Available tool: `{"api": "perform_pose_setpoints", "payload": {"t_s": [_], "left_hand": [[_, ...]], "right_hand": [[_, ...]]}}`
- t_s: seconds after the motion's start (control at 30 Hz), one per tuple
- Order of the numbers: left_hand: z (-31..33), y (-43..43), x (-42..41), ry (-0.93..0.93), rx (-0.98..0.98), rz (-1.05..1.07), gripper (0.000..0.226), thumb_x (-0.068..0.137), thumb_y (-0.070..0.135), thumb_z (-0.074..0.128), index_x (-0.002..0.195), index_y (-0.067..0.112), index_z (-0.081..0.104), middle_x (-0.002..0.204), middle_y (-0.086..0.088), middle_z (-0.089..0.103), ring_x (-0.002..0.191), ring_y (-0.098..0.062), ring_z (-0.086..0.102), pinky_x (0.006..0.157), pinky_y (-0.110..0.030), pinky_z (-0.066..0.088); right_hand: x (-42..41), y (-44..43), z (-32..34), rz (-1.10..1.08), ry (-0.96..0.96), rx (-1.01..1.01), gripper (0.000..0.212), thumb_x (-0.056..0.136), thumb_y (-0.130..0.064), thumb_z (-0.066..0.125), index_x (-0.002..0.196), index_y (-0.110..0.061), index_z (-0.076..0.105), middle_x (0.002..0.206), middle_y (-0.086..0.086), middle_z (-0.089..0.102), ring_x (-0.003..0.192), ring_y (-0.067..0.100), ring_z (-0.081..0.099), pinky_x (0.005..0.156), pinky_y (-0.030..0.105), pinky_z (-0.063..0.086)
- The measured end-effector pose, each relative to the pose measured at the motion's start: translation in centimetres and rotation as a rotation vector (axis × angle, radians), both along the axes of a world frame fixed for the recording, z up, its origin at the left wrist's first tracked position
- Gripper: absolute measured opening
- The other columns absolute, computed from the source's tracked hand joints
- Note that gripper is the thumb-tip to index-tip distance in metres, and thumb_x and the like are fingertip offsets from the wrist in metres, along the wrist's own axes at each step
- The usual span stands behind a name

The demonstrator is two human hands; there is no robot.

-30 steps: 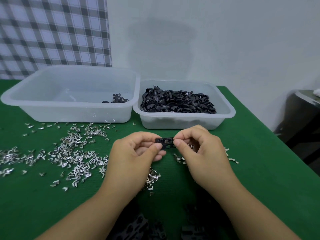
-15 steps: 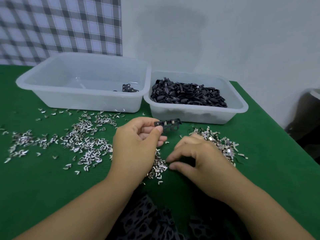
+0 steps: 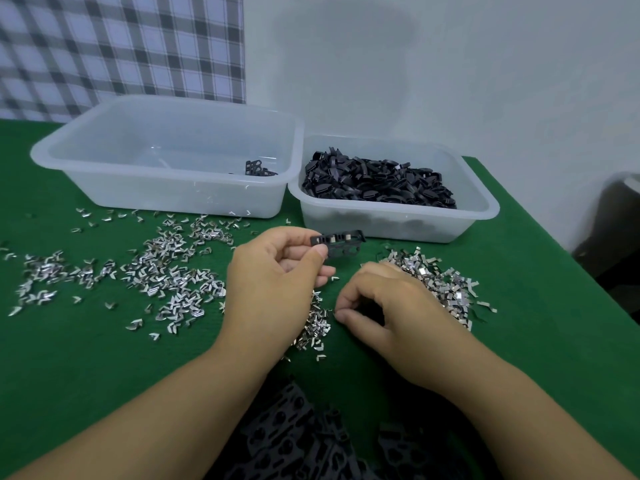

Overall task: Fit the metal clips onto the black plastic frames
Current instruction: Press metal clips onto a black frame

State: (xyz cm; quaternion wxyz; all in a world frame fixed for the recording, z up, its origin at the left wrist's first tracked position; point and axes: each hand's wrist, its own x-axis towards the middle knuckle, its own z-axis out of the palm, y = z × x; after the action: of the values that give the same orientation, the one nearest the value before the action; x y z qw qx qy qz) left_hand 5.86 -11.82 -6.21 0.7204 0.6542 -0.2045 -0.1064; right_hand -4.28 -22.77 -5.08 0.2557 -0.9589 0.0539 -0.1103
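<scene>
My left hand (image 3: pixel 273 271) pinches a black plastic frame (image 3: pixel 341 241) by its left end and holds it level above the green table; a few metal clips sit in its slots. My right hand (image 3: pixel 391 306) is lowered to the table, thumb and forefinger curled together, pinching a metal clip at the edge of a small clip pile (image 3: pixel 317 329) between my hands. More clips lie heaped to the right (image 3: pixel 436 278) and scattered widely to the left (image 3: pixel 173 275). A heap of black frames (image 3: pixel 294 438) lies at the near edge between my forearms.
Two translucent tubs stand at the back. The left tub (image 3: pixel 166 199) holds a few black frames in its right corner; the right tub (image 3: pixel 391 225) is filled with small black parts (image 3: pixel 377 183). A dark object (image 3: pixel 616 230) stands beyond the table's right edge.
My right hand let go of the frame and dropped to the clips on the table. My left hand kept the frame, holding it alone. The view shifted down.
</scene>
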Motion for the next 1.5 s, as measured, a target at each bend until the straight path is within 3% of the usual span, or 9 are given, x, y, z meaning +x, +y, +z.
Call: {"api": "perform_pose_setpoints", "payload": {"t_s": [0.1,0.2,0.33,0.4,0.57,0.83,1.0,1.13,1.5], "left_hand": [[0.01,0.01,0.0,0.008,-0.003,-0.004,0.014,0.083,0.004,0.067,0.082,0.018,0.068,0.065,0.0,0.071,0.062,-0.012,0.072,0.056,-0.016,0.054],[0.02,-0.04,0.0,0.007,0.0,-0.005,0.013,0.083,0.004,0.067,0.082,0.017,0.068,0.067,-0.003,0.072,0.062,-0.012,0.072,0.056,-0.016,0.054],[0.05,0.02,-0.07,0.01,0.0,-0.033,0.013,0.082,0.003,0.068,0.082,0.016,0.068,0.067,-0.005,0.072,0.061,-0.013,0.072,0.056,-0.016,0.053],[0.08,0.03,-0.12,0.008,0.004,-0.054,0.014,0.082,0.003,0.068,0.081,0.016,0.069,0.068,-0.003,0.072,0.061,-0.013,0.072,0.056,-0.015,0.053],[0.11,0.03,-0.33,0.001,0.021,-0.107,0.019,0.082,0.002,0.068,0.078,0.021,0.071,0.068,0.0,0.073,0.062,-0.013,0.072,0.057,-0.016,0.054],[0.09,-0.08,-0.51,0.015,0.036,-0.124,0.023,0.081,-0.001,0.068,0.08,0.022,0.072,0.068,-0.002,0.074,0.064,-0.014,0.073,0.059,-0.017,0.055],[0.46,-0.16,-0.79,0.048,0.023,-0.158,0.023,0.08,-0.005,0.066,0.082,0.017,0.071,0.069,-0.006,0.074,0.062,-0.014,0.073,0.057,-0.015,0.054],[0.59,-0.03,-0.85,0.073,0.013,-0.173,0.017,0.079,-0.005,0.069,0.078,0.012,0.069,0.067,-0.007,0.073,0.063,-0.017,0.073,0.057,-0.017,0.056],[0.6,-0.05,-0.9,0.059,0.037,-0.186,0.015,0.079,-0.003,0.069,0.074,0.011,0.065,0.06,-0.006,0.071,0.061,-0.017,0.073,0.054,-0.018,0.055]], "right_hand": [[-0.33,-0.15,0.1,-0.055,-0.032,0.082,0.007,0.083,-0.023,0.063,0.079,-0.027,0.059,0.08,-0.011,0.058,0.071,-0.002,0.048,0.063,0.011,0.036],[-0.41,-0.3,-0.02,-0.145,-0.135,0.275,0.009,0.077,-0.018,0.067,0.074,-0.025,0.062,0.071,-0.006,0.064,0.053,0.005,0.049,0.05,0.015,0.039],[-0.23,-0.46,-0.23,-0.195,-0.329,0.457,0.021,0.074,-0.001,0.069,0.07,-0.022,0.065,0.069,0.006,0.068,0.055,0.017,0.053,0.052,0.022,0.044],[-0.25,-0.44,-0.13,-0.219,-0.396,0.426,0.023,0.075,-0.003,0.071,0.071,-0.025,0.067,0.069,0.001,0.068,0.058,0.019,0.057,0.054,0.023,0.047],[-0.39,-0.42,0.36,-0.284,-0.499,0.316,0.03,0.076,-0.01,0.073,0.078,-0.039,0.068,0.081,-0.021,0.069,0.07,0.001,0.064,0.065,0.013,0.049],[-0.36,-0.53,0.18,-0.241,-0.559,0.201,0.023,0.08,-0.002,0.066,0.094,-0.019,0.073,0.085,-0.012,0.063,0.074,0.004,0.059,0.065,0.01,0.044],[-0.1,-0.3,0.05,-0.232,-0.594,0.205,0.027,0.076,-0.004,0.064,0.097,-0.02,0.07,0.078,-0.009,0.063,0.07,0.009,0.058,0.066,0.022,0.049],[-0.11,-0.42,0.21,-0.219,-0.6,0.089,0.017,0.077,-0.004,0.066,0.085,-0.019,0.07,0.077,-0.01,0.062,0.069,0.005,0.056,0.063,0.019,0.046],[0.02,-0.32,-0.04,-0.271,-0.658,0.012,0.021,0.075,-0.005,0.073,0.092,-0.017,0.069,0.078,-0.008,0.067,0.073,0.004,0.061,0.068,0.02,0.049]]}}
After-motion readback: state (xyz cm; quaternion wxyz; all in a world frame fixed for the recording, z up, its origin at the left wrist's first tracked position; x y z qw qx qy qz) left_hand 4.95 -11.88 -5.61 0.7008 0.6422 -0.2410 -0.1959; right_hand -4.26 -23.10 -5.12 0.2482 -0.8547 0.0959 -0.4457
